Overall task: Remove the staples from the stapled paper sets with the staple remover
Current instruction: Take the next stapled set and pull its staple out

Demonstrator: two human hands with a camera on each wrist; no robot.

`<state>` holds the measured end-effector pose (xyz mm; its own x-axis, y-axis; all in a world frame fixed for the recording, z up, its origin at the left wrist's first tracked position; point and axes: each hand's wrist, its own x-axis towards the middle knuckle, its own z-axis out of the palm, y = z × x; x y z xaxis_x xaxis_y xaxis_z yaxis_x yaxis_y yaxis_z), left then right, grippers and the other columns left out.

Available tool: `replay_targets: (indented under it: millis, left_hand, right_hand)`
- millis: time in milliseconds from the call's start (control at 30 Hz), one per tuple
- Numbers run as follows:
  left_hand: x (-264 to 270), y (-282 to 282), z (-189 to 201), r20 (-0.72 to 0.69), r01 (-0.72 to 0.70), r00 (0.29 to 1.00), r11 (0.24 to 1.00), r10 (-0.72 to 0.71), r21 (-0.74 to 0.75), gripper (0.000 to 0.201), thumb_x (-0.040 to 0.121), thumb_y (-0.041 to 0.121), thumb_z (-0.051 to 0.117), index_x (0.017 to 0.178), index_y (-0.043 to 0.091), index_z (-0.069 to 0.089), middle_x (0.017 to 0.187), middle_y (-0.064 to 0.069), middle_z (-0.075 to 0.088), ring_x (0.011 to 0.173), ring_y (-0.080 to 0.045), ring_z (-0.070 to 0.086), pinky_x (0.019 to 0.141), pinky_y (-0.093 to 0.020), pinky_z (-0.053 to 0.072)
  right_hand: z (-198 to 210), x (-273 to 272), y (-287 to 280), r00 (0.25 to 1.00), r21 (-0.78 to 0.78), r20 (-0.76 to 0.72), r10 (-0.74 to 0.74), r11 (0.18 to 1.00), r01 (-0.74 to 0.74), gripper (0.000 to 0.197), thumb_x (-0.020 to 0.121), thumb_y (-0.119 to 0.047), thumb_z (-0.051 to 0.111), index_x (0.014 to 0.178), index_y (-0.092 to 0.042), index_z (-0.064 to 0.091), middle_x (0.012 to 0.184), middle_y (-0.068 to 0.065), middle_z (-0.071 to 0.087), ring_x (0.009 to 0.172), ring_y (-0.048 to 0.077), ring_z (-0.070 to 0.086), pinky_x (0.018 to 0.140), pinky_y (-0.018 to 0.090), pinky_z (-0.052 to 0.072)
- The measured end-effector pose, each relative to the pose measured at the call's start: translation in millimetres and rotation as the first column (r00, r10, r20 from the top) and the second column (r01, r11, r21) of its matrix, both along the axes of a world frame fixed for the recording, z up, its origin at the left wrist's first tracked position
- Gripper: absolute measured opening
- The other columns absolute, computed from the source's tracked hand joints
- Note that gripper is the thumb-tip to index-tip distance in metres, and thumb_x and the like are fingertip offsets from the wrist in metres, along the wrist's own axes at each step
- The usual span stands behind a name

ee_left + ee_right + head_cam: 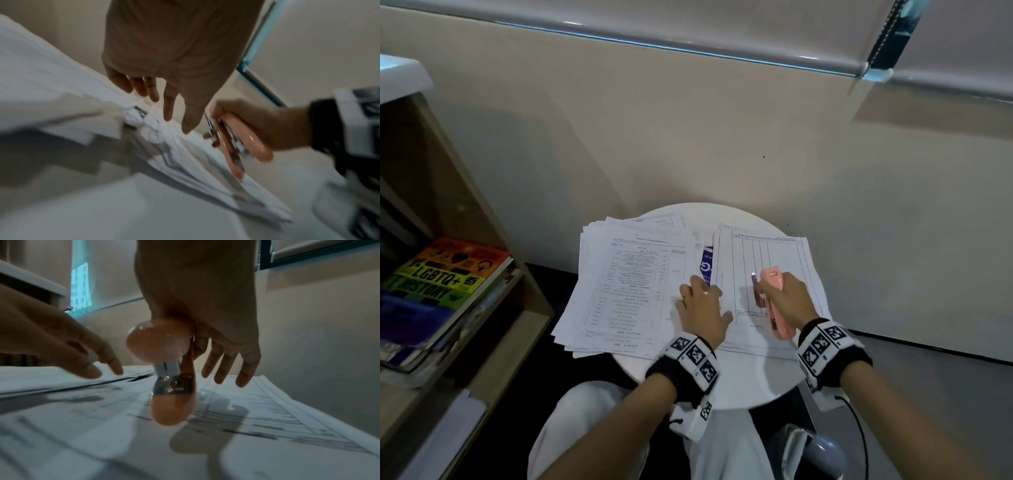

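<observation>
The right hand (787,299) is curling its fingers (221,368) and thumb around a pink plastic staple remover with metal inner parts (774,301), gripping it along its body; in the right wrist view three fingertips are hanging loosely past the tool, a little above the paper. The tool is lying lengthwise over the right-hand stack of white printed paper sheets with ruled table lines (774,260), its metal part facing the left hand; whether it is touching a staple cannot be told. The left hand (702,308) is lying flat with fingers (168,104) straight and slightly spread, pressing down on the inner edge of that stack, just beside the tool, holding nothing. A ring is showing on one finger.

To the left, a larger, fanned stack of white printed sheets (626,284) is overhanging the edge of the round white bench (750,383). A blue printed item (705,265) is peeking out between the two stacks, mostly covered. Both wrists are wearing black bands with black-and-white marker squares (693,356). A wooden shelf holding a rainbow-covered book (445,270) is standing at the left. The wrist views are blurred, so no staples can be made out.
</observation>
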<state>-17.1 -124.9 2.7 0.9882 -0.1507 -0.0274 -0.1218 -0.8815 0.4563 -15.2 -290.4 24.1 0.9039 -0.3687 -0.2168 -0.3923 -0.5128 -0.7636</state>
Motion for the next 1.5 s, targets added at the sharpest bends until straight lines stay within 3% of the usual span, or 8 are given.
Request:
replay_targets:
  millis: [167, 300, 433, 633, 900, 1100, 1267, 1500]
  left_hand:
    - [16.0, 92.1, 9.1, -0.061, -0.417, 0.903, 0.901, 0.426, 0.117, 0.071, 0.08, 0.043, 0.067, 0.131, 0.003, 0.036, 0.142, -0.015, 0.024, 0.128, -0.033, 0.028, 0.104, -0.041, 0.028]
    - [20.4, 159.3, 1.2, -0.154, -0.545, 0.814, 0.828, 0.561, 0.133, 0.084, 0.077, 0.05, 0.07, 0.131, -0.003, 0.034, 0.142, -0.018, 0.024, 0.13, -0.036, 0.028, 0.106, -0.045, 0.027]
    - [19.7, 174.8, -2.3, -0.126, -0.515, 0.84, 0.849, 0.527, 0.118, 0.077, 0.076, 0.046, 0.073, 0.127, -0.001, 0.039, 0.139, -0.018, 0.027, 0.13, -0.036, 0.027, 0.105, -0.046, 0.029]
    - [24.3, 173.6, 0.4, -0.043, -0.509, 0.86, 0.861, 0.509, 0.01, 0.068, 0.071, 0.029, 0.08, 0.122, 0.004, 0.042, 0.132, -0.014, 0.032, 0.126, -0.034, 0.03, 0.099, -0.046, 0.033]
    - [11.4, 200.4, -22.7, 0.303, -0.137, 0.906, 0.882, 0.296, -0.452, 0.019, 0.082, 0.016, 0.071, 0.082, 0.004, 0.056, 0.134, -0.004, 0.039, 0.117, -0.022, 0.03, 0.095, -0.029, 0.03]
    - [-4.7, 206.6, -3.2, 0.21, 0.017, 0.959, 0.696, 0.193, -0.718, 0.021, 0.09, 0.017, 0.061, 0.084, 0.004, 0.045, 0.076, -0.013, 0.054, 0.064, -0.003, 0.048, 0.059, -0.018, 0.039]
    - [-20.5, 197.7, 17.1, 0.088, 0.051, 0.994, 0.464, 0.058, -0.885, 0.047, 0.09, 0.004, 0.058, 0.123, 0.027, 0.033, 0.12, 0.007, 0.056, 0.102, -0.008, 0.064, 0.085, -0.026, 0.054]
    - [-70.9, 154.7, -6.0, -0.303, -0.009, 0.935, 0.842, -0.185, -0.54, 0.038, 0.093, 0.019, 0.057, 0.13, 0.017, 0.05, 0.133, 0.002, 0.051, 0.126, -0.013, 0.045, 0.108, -0.024, 0.032]
  right_hand:
    - [-7.1, -21.1, 28.9, 0.997, 0.254, -0.078, -0.01, 0.967, 0.03, 0.02, 0.08, -0.025, 0.066, 0.084, -0.008, 0.055, 0.08, 0.013, 0.062, 0.065, 0.026, 0.058, 0.061, 0.031, 0.048]
    - [-25.0, -23.1, 30.9, 0.992, 0.326, -0.118, -0.054, 0.941, 0.09, 0.04, 0.076, -0.024, 0.071, 0.105, -0.002, 0.053, 0.088, 0.016, 0.066, 0.068, 0.025, 0.062, 0.063, 0.033, 0.05]
    - [-27.6, -15.3, 30.6, 0.983, 0.277, -0.167, -0.073, 0.954, 0.118, 0.052, 0.074, -0.022, 0.071, 0.113, 0.003, 0.048, 0.09, 0.019, 0.066, 0.064, 0.026, 0.062, 0.056, 0.03, 0.05]
    - [-16.5, -20.1, 37.4, 0.984, 0.268, -0.165, -0.068, 0.957, 0.111, 0.013, 0.083, -0.008, 0.064, 0.083, 0.001, 0.054, 0.067, 0.013, 0.057, 0.052, 0.02, 0.053, 0.044, 0.022, 0.044]
    - [-33.9, -10.5, 27.9, 0.977, 0.261, -0.198, -0.074, 0.957, 0.125, 0.056, 0.073, -0.024, 0.071, 0.118, 0.0, 0.047, 0.101, 0.025, 0.064, 0.071, 0.029, 0.062, 0.054, 0.031, 0.05]
    - [-21.6, -15.8, 31.4, 0.979, 0.263, -0.191, -0.074, 0.957, 0.124, 0.025, 0.078, -0.019, 0.067, 0.09, 0.001, 0.057, 0.074, 0.014, 0.063, 0.061, 0.025, 0.058, 0.06, 0.03, 0.048]
    - [-13.0, -22.7, 24.7, 0.97, 0.416, -0.198, -0.14, 0.884, 0.212, 0.028, 0.082, -0.023, 0.06, 0.095, 0.003, 0.061, 0.073, 0.014, 0.063, 0.064, 0.025, 0.058, 0.057, 0.026, 0.05]
    - [10.3, -13.3, 4.9, 0.885, 0.555, 0.02, -0.465, 0.741, 0.377, 0.017, 0.082, -0.019, 0.063, 0.092, -0.006, 0.06, 0.069, 0.009, 0.062, 0.054, 0.022, 0.056, 0.059, 0.034, 0.05]
